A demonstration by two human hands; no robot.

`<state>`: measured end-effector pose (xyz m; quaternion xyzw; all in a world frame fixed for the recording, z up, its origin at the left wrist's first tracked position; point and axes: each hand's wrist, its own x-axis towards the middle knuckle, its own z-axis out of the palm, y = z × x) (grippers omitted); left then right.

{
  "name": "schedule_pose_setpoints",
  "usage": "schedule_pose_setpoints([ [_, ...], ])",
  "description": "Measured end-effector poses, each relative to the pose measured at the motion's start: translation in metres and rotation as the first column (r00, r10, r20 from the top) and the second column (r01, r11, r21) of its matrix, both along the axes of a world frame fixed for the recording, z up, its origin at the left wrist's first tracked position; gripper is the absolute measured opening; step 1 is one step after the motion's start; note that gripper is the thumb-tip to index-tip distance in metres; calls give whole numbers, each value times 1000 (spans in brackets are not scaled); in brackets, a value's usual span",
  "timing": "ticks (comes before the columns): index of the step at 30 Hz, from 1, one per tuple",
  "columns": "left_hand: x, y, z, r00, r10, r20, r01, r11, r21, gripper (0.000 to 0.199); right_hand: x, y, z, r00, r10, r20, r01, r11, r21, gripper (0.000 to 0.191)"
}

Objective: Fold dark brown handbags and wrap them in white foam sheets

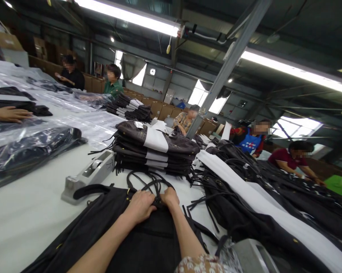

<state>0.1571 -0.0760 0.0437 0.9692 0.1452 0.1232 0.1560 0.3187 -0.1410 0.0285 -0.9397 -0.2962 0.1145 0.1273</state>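
Observation:
A black fabric piece [148,242] with straps and brass-coloured eyelets lies spread in front of me; its exact kind is unclear. My left hand [140,204] grips its top edge, fingers curled over the cloth. Close beside it, my right hand [170,197] is closed on the same edge, near the gathered black cords [148,180]. The fingertips of both hands are partly hidden. Just beyond stands a stack of folded dark fabric pieces [125,142] with white paper bands [156,139]. A grey tape dispenser [90,174] sits left of the stack.
Plastic-wrapped dark goods [34,148] lie at left, with another person's hand [10,113] above them. At right are heaped black fabric [233,201], a long white paper strip [253,197] and a grey device [253,256]. Several people work around the white table [40,212]; a metal post [230,68] rises behind.

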Motion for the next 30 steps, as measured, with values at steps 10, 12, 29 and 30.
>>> schedule_pose_setpoints([
  [10,-5,-3,18,999,-28,-42,27,999,-24,18,-12,-59,38,814,441,-377,-125,768,628,45],
  [12,-5,-4,14,998,-40,-56,39,999,-24,17,-9,-67,35,673,581,-458,-161,719,676,48],
  [29,13,-10,-27,999,33,-40,-37,994,-107,34,43,26,31,987,154,-34,-143,966,215,21],
  [30,14,-10,-30,998,32,-46,-37,992,-119,37,41,27,43,986,162,-45,-147,961,232,16],
])
